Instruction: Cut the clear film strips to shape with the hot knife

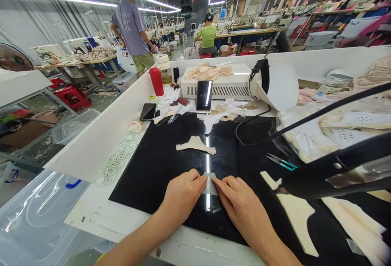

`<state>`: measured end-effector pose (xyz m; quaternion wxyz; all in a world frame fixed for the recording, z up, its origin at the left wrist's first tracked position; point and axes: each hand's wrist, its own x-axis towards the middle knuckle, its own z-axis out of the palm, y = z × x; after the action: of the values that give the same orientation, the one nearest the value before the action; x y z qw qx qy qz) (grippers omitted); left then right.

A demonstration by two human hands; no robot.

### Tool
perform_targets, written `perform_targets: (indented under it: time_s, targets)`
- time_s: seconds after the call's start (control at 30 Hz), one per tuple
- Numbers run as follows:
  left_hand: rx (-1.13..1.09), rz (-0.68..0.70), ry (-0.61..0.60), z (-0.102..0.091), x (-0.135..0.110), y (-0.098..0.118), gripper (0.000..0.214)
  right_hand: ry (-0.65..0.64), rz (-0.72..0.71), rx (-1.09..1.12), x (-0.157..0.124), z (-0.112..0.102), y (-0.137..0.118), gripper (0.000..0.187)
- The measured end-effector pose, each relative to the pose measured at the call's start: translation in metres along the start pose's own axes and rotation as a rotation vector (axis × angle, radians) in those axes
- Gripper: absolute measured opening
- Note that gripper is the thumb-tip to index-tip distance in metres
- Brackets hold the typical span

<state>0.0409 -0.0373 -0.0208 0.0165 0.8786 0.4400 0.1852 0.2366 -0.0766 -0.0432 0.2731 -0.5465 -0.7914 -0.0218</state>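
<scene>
Low over the glossy black work surface [171,168], my left hand [183,192] and my right hand [241,201] pinch the two sides of a small translucent whitish piece [210,185]. Both hands are closed at the fingertips, thumbs and forefingers meeting the piece. Whether it is film or thin fabric, I cannot make out. Just beyond my fingers lies a cream cut fabric piece [195,144] with a wide curved shape. To the right of my right hand rest a longer cream cut piece [295,213] and thread snips [282,161] with teal handles.
A black-handled tool [336,172] with a cable juts in from the right. Behind the surface stand a phone [204,95], a white vented box [216,80], a lamp [277,82] and a red cup [156,81]. Pale cord [117,160] lies left. People are in the background.
</scene>
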Motion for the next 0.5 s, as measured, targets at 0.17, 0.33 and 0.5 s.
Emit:
perform_targets:
  time_s: [0.17, 0.33, 0.5]
  targets:
    - [0.031, 0.012, 0.016, -0.0016, 0.0018, 0.0022, 0.028, -0.01, -0.002, 0.005, 0.001, -0.0009, 0.0012, 0.035]
    - [0.094, 0.091, 0.11, -0.0041, 0.0006, 0.004, 0.02, -0.024, -0.009, -0.007, 0.0023, -0.0017, 0.0007, 0.035]
    - [-0.058, 0.219, 0.121, -0.0021, -0.0007, 0.0087, 0.015, 0.012, -0.007, -0.005, 0.0032, -0.0009, -0.0016, 0.037]
